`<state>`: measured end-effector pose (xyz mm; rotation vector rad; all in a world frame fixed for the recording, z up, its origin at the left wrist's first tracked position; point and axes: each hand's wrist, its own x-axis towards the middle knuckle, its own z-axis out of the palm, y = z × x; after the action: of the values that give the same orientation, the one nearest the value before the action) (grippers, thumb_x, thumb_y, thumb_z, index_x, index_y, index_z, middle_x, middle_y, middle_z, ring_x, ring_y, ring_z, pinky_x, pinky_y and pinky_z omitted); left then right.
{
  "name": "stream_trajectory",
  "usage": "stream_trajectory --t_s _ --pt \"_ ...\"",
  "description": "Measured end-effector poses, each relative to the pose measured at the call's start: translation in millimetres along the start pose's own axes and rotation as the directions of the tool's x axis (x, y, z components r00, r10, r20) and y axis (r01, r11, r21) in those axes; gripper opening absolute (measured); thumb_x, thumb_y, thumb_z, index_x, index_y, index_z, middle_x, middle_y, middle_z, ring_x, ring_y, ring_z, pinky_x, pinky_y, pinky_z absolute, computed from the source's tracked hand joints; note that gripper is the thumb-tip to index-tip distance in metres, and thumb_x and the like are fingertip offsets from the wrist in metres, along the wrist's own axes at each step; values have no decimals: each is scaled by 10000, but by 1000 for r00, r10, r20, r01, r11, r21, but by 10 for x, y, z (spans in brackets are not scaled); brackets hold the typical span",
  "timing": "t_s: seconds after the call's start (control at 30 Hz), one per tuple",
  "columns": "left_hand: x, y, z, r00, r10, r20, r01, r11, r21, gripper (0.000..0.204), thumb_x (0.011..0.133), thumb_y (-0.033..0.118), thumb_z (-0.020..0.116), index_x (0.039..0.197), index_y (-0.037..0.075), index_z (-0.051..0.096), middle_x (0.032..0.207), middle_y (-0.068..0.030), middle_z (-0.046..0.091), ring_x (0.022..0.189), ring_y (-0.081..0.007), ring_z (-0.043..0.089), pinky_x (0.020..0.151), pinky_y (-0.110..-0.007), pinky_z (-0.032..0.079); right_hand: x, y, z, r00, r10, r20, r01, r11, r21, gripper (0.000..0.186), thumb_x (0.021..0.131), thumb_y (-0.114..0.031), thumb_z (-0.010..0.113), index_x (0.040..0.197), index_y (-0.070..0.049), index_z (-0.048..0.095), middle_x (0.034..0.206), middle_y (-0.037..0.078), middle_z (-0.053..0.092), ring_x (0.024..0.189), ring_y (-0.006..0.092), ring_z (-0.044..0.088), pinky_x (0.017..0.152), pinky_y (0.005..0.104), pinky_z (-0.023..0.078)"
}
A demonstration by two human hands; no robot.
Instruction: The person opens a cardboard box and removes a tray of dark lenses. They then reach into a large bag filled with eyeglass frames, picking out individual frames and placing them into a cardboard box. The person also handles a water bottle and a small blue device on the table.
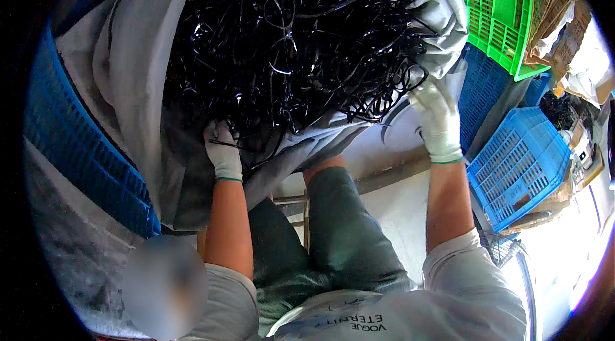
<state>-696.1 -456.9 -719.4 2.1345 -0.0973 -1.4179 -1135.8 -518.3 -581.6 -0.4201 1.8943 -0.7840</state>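
A large heap of glossy black plastic pieces (275, 40) fills a grey cloth sack (138, 78) in front of me. With their round rims and thin arms, they look like eyeglass frames. My right hand (437, 116), in a white glove, is closed at the right edge of the heap on a tangled bunch of these frames (378, 100). Low on the left side, my left hand (222, 150), also gloved, reaches into the near edge of the heap with curled fingers. Thin black strips cross that hand, and its fingertips are partly hidden.
A blue crate (83, 129) stands along the left, beside the sack. On the right are a green crate (496, 4), a light blue basket (519, 165) and torn cardboard (570, 33). The sack's near fold (301, 149) hangs above my knees.
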Motion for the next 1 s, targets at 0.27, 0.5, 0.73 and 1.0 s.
stream_trajectory --t_s 0.27,0.5,0.73,1.0 --pt "602 451 -3 898 -20 440 -436 103 894 524 939 346 560 1327 -5 534 1376 -205 556 1220 -365 557 1044 -456 431 139 31 588 961 29 274 7 992 -130 517 899 -242 679 1334 -6 529 1227 59 611 1136 178 540 1041 345 395" --pt "692 439 74 680 186 709 -731 96 675 550 919 355 595 1347 14 534 1383 -157 569 1259 -303 544 1076 -408 420 429 2 619 964 71 255 -148 943 297 670 851 -239 724 1427 -28 454 1258 67 601 1130 183 568 975 344 476" --pt "340 694 295 702 114 703 -518 759 394 554 902 323 638 1355 22 532 1389 -132 572 1269 -266 539 1085 -381 417 688 21 620 943 185 276 -276 898 342 603 841 -247 702 1386 -87 499 1214 78 632 1094 229 619 949 387 526" --pt "548 230 -10 728 64 683 -234 959 159 406 908 12 577 1313 24 548 1161 -88 641 991 -218 660 834 -350 565 773 30 638 913 266 310 -380 830 407 499 849 -313 701 1267 -75 570 1123 107 684 992 269 685 877 432 588"
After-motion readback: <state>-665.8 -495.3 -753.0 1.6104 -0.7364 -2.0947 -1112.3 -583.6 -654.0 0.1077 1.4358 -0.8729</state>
